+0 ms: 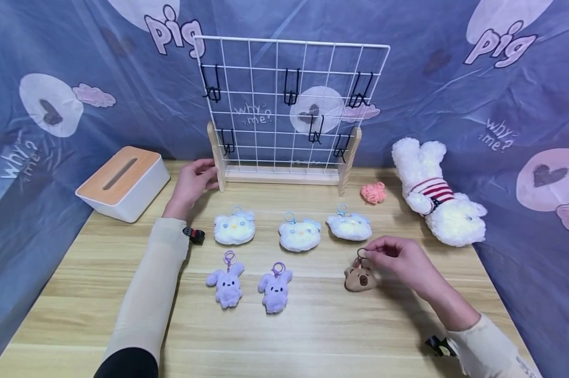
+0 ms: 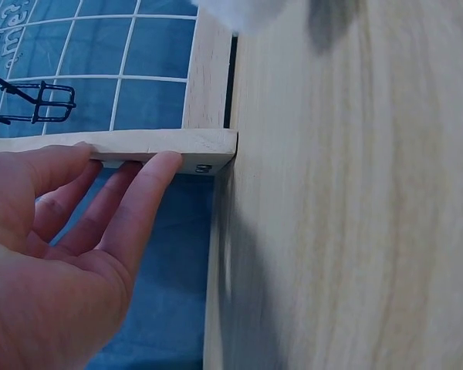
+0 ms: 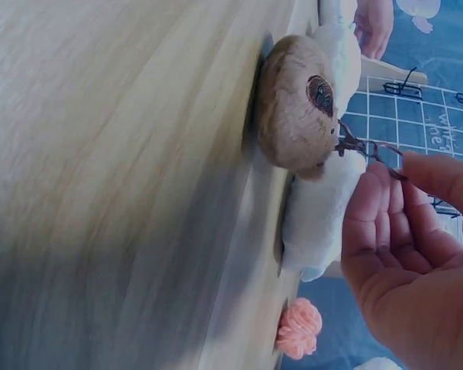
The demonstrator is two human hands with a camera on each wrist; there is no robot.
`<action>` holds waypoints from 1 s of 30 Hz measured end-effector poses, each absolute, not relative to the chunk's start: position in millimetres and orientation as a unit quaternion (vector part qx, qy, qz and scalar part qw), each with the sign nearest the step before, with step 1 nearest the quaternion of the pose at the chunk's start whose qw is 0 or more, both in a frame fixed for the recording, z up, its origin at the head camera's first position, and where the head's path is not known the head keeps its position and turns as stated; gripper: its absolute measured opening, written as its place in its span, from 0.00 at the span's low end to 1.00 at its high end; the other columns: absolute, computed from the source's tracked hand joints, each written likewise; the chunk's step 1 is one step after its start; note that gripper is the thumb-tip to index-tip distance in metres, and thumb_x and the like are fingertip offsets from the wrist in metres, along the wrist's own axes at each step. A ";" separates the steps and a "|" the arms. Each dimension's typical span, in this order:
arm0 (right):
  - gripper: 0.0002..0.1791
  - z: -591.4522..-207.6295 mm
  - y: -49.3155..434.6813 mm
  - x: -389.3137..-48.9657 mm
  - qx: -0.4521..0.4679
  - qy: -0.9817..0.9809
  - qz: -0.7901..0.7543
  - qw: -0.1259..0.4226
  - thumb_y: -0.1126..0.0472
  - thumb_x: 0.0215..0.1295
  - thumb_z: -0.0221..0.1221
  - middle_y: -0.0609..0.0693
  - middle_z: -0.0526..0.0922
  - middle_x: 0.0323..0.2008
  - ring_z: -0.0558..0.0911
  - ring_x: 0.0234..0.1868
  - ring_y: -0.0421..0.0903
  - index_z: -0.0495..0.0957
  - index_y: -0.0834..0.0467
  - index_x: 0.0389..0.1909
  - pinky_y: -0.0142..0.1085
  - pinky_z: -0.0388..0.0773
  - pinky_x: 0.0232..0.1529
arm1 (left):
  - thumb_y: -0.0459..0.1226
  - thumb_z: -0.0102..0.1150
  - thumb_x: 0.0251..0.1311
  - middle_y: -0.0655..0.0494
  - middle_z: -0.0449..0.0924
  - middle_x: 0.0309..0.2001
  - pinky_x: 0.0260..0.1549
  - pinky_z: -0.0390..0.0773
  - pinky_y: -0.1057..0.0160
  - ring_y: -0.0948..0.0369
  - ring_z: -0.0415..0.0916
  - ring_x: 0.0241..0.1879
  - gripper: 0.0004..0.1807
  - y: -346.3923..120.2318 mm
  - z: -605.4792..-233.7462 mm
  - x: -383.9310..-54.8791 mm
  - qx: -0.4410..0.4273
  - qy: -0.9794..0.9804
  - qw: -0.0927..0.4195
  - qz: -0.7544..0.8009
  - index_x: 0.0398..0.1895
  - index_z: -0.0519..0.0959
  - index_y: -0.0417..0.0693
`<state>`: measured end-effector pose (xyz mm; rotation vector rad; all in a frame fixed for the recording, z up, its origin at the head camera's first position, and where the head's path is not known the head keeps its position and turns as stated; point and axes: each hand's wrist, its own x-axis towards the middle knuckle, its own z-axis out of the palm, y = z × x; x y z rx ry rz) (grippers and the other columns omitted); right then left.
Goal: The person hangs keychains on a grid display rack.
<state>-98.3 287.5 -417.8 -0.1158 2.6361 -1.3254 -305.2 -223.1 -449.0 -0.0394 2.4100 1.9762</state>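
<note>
Purple bunnies (image 1: 229, 287) lie nearest on the bare wood surface (image 1: 289, 346), left of its middle. Level with them, toward the right edge, is the brown charm (image 1: 360, 280); the right hand (image 1: 404, 262) pinches it by its ring (image 3: 387, 145), thumb against fingertips. Whether its underside touches the surface, I cannot tell. Picking it up looks to be the step in hand; the next move seems to call for a steady lift with that pinch kept on the ring. Beyond lie three white cats (image 1: 234, 229), then a pink lump (image 1: 373, 193) and, by the right edge, a striped plush (image 1: 431, 191). Near the back edge the left hand (image 1: 192, 184), fingers loosely spread, touches the rack's left post (image 1: 217, 157), probably steadying it. Black hooks (image 1: 291, 97) hang on the rack's white grid; the tissue box (image 1: 124, 184) sits at the back left corner.
</note>
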 end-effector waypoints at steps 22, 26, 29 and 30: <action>0.12 -408.2 277.2 -102.9 -0.024 0.855 -0.515 0.056 0.62 0.78 0.70 0.35 0.90 0.43 0.87 0.45 0.34 0.87 0.65 0.54 0.27 0.91 0.45 | 0.34 0.56 0.86 0.38 0.81 0.64 0.58 0.96 0.64 0.65 0.85 0.50 0.24 -223.1 -447.9 -303.0 -0.015 0.777 0.012 0.629 0.78 0.75 0.35; 0.11 -403.5 273.7 -105.6 -0.031 0.847 -0.529 0.034 0.63 0.78 0.70 0.34 0.90 0.42 0.88 0.44 0.34 0.87 0.66 0.53 0.27 0.91 0.45 | 0.35 0.57 0.86 0.36 0.80 0.65 0.56 0.96 0.67 0.64 0.85 0.51 0.24 -222.4 -447.1 -303.5 -0.013 0.777 0.012 0.630 0.78 0.75 0.35; 0.11 -398.1 270.5 -108.7 -0.031 0.846 -0.532 0.020 0.64 0.77 0.70 0.38 0.92 0.42 0.88 0.43 0.34 0.87 0.66 0.52 0.26 0.90 0.44 | 0.35 0.57 0.86 0.37 0.80 0.64 0.55 0.96 0.66 0.64 0.85 0.51 0.24 -222.0 -446.9 -303.2 -0.014 0.775 0.011 0.631 0.78 0.76 0.35; 0.11 -396.3 269.6 -109.8 -0.030 0.846 -0.532 0.018 0.63 0.77 0.70 0.40 0.92 0.42 0.88 0.43 0.34 0.87 0.66 0.52 0.26 0.90 0.45 | 0.35 0.57 0.86 0.37 0.80 0.64 0.55 0.96 0.66 0.64 0.85 0.50 0.24 -221.9 -446.9 -303.1 -0.014 0.775 0.010 0.631 0.78 0.76 0.35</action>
